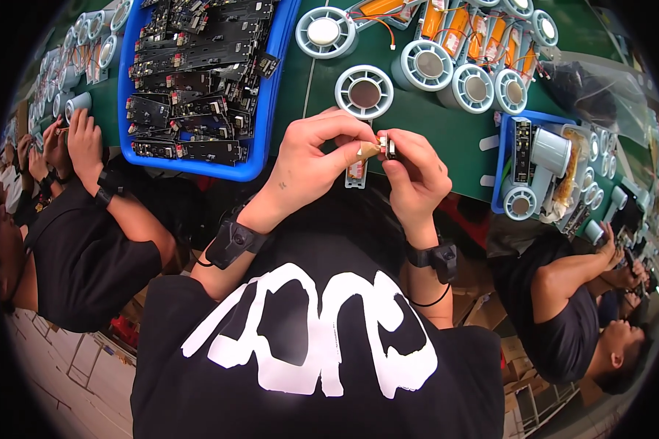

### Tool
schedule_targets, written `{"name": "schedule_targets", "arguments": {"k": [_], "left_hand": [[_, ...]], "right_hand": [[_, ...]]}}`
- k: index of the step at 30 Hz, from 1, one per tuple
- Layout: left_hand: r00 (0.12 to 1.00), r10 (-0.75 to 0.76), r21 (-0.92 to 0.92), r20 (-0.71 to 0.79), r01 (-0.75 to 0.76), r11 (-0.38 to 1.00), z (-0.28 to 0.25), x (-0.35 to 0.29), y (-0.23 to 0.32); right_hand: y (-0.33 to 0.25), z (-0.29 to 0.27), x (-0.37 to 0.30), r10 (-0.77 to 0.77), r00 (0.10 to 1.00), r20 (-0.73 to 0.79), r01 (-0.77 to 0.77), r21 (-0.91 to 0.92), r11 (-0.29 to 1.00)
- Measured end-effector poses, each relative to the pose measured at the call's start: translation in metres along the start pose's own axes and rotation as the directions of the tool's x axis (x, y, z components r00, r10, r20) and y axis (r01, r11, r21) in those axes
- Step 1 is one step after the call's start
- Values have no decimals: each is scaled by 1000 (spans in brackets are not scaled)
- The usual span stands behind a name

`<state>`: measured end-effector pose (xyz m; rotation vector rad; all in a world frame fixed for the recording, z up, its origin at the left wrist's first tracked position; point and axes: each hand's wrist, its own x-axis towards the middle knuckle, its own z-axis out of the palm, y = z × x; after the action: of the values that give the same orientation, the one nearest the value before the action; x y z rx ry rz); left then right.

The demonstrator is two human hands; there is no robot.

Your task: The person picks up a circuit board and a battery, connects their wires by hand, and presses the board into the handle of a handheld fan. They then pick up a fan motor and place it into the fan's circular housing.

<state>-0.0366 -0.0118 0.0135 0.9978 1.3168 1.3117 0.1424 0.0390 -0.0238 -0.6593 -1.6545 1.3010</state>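
Observation:
In front of my chest, my left hand [311,154] and my right hand [419,175] meet fingertip to fingertip. A tan covering [367,151] sits on a fingertip of my left hand, which pinches at a small white connector [383,140]. Seen nearly end-on, a dark circuit board [392,149] is held between the thumb and fingers of my right hand. A pale blue housing with a round spoked end [365,93] lies just beyond; its narrow body [356,179], with an orange-and-white battery part, shows below my fingers. My hands hide its middle.
At left stands a blue tray [253,173] full of black circuit boards [190,102]. Several pale blue housings [427,66] with orange batteries and wires crowd the far right. A smaller blue bin [499,179] and clear plastic bag [582,91] are at right. Co-workers sit on both sides.

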Motion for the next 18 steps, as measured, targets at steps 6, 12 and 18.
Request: {"name": "schedule_targets", "arguments": {"k": [6, 12, 18], "left_hand": [[1000, -15, -1, -14, 15, 1000, 3, -1, -1], [996, -58, -74, -66, 53, 996, 8, -3, -2], [999, -8, -32, -47, 6, 999, 7, -4, -2]], "right_hand": [[0, -1, 0, -23, 999, -35, 21, -67, 998], [2, 1, 3, -93, 993, -67, 85, -124, 989], [-2, 2, 0, -93, 994, -50, 85, -155, 984]]}}
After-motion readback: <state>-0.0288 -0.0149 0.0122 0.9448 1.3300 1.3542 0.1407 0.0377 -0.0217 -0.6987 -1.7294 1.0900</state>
